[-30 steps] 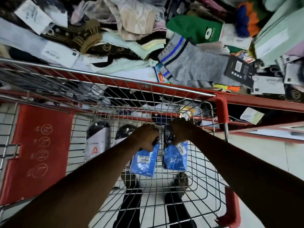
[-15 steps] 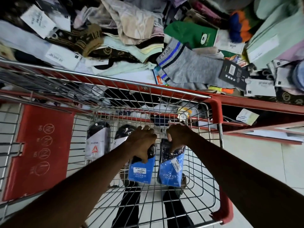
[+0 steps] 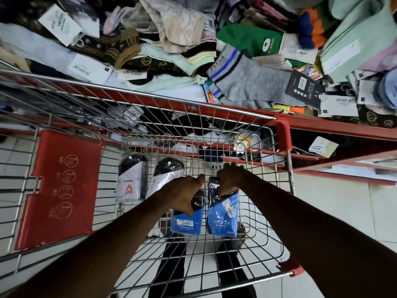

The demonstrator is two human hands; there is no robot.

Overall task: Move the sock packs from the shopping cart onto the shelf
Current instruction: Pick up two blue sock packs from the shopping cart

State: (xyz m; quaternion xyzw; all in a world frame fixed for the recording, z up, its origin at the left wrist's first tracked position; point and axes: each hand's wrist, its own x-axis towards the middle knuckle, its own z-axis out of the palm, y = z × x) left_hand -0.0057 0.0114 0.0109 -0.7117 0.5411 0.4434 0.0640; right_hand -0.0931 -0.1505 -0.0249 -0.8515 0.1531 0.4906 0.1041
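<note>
Inside the wire shopping cart [image 3: 217, 265], the left hand [image 3: 182, 195] is closed around the dark top of a blue Jockey sock pack [image 3: 186, 222]. The right hand [image 3: 231, 177] grips a second blue Jockey pack [image 3: 223, 218] just beside it. Two black-and-white sock packs [image 3: 131, 181] lie further left in the cart. Beyond, the red metal shelf [image 3: 335, 125] carries a loose heap of mixed socks [image 3: 247, 82].

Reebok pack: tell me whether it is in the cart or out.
In. The Reebok pack lies on the cart floor, untouched, beside another white pack.
</note>
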